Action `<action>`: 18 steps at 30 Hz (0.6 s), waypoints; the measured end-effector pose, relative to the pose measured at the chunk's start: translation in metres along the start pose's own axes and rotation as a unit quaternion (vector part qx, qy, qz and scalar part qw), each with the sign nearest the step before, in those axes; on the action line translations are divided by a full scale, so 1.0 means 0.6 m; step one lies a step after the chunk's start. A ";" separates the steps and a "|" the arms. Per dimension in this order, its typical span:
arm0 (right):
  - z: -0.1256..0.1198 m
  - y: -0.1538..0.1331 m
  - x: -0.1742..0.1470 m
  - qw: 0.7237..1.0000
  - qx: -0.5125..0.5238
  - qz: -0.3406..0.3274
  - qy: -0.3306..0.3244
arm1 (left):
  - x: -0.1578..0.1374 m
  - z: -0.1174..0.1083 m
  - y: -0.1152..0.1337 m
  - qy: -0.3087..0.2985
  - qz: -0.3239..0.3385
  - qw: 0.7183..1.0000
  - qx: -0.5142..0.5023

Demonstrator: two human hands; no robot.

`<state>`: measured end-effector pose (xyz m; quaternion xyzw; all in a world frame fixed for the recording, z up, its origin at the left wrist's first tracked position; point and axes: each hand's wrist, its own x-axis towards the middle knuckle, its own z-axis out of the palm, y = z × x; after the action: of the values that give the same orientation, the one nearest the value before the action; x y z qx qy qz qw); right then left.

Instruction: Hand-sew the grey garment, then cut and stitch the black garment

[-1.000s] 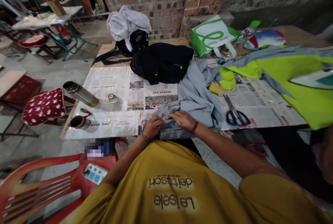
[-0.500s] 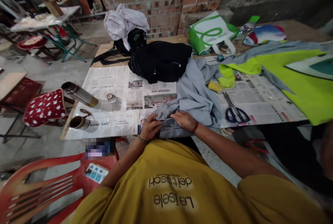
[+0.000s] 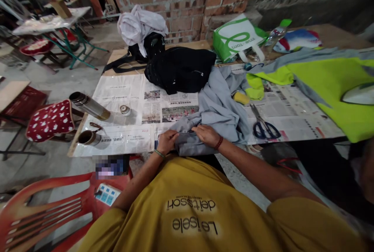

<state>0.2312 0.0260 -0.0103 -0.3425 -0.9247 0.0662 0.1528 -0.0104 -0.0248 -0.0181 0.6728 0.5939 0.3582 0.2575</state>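
A crumpled grey garment [image 3: 220,107] lies over the front edge of the newspaper-covered table [image 3: 117,88]. My left hand [image 3: 167,141] is closed on the near left edge of its cloth. On the same fold, a little to the right, my right hand [image 3: 206,135] pinches the fabric between thumb and fingers. The cloth between the hands is drawn nearly straight. Scissors with dark blue handles [image 3: 265,127] rest to the right of the garment, blades pointing away. Beside the garment's right side lies a small yellow object [image 3: 241,98], its kind unclear.
A black bag [image 3: 182,68] sits behind the garment. At left stand a thermos flask [image 3: 89,105], its lid [image 3: 125,110] and a cup [image 3: 89,137]. On the right, an iron [image 3: 359,94] rests on a yellow-grey garment [image 3: 327,76]. A red chair [image 3: 52,209] stands at lower left.
My left hand has shifted slightly and its fingers have closed in on the cloth edge. My right hand stays put. The iron at right has moved further right.
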 end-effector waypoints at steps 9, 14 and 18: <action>-0.019 0.001 0.013 0.999 0.003 0.031 -0.011 | 0.015 -0.015 0.016 0.021 0.040 0.998 -0.036; -0.015 0.001 0.022 0.998 -0.002 0.060 -0.028 | 0.014 -0.001 -0.001 0.022 -0.009 1.000 0.008; -0.012 0.001 0.028 0.997 -0.002 0.069 -0.039 | 0.015 0.008 -0.012 0.029 -0.030 0.999 0.004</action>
<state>0.2219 0.0374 0.0003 -0.4025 -0.9044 0.0878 0.1115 -0.0106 -0.0146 -0.0253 0.6452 0.6223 0.3676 0.2476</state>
